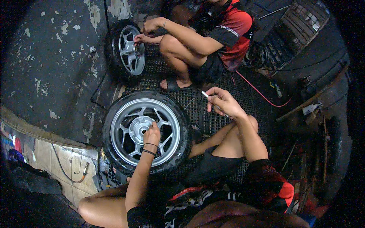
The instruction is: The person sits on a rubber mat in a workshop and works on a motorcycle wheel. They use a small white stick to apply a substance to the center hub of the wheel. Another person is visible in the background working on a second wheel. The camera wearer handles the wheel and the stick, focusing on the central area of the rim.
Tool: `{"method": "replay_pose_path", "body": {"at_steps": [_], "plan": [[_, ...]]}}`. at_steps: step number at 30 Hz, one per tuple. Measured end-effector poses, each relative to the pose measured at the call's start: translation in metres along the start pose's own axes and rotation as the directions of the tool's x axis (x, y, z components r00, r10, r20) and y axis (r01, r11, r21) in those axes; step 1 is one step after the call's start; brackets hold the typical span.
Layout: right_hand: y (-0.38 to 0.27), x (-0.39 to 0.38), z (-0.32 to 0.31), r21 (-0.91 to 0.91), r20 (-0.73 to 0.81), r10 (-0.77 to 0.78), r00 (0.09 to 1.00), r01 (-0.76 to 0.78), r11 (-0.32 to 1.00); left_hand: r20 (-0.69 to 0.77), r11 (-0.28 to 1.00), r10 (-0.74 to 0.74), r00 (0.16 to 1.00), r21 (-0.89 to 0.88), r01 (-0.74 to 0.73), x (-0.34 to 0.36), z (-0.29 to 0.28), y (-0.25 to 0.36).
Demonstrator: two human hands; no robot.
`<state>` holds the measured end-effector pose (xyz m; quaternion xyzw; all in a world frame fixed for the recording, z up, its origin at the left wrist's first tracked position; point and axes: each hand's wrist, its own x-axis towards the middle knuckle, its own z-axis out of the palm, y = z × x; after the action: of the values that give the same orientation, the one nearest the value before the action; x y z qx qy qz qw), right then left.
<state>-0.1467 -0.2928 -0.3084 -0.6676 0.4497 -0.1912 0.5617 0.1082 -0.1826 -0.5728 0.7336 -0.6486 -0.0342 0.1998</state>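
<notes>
In front of me a motorcycle wheel with a grey spoked rim (174,114) and black tyre (112,147) lies with its hub (137,123) facing up. My left hand (152,135), two dark bands on its wrist, is at the right side of the hub. Its fingers are bunched down against the metal, and whatever they pinch is hidden. Raised to the right of the tyre is my right hand (222,102), its fingers closed on a short white stick (205,94) that looks like a cigarette. The stick points up and left, away from the wheel.
Across from me a co-worker (232,38) squats with both hands by a second wheel (129,49), which stands tilted. Black grid matting (224,123) covers the floor. A red hose (258,91) runs to the right. An air hose fitting (84,174) rests on tiles at lower left.
</notes>
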Motion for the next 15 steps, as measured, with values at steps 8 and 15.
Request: {"method": "replay_pose_path", "body": {"at_steps": [8, 15], "plan": [[0.0033, 0.0065, 0.0, -0.028, -0.019, -0.019, 1.0, 0.018, 0.999, 0.032, 1.0, -0.022, 0.999, -0.008, 0.022, 0.0016, -0.0001, -0.0014], [0.0005, 0.007, -0.0068, -0.02, -0.06, 0.001, 0.998, -0.002, 1.0, 0.059, 0.998, -0.05, 0.997, -0.043, 0.052, 0.0001, 0.0055, -0.0034]]}}
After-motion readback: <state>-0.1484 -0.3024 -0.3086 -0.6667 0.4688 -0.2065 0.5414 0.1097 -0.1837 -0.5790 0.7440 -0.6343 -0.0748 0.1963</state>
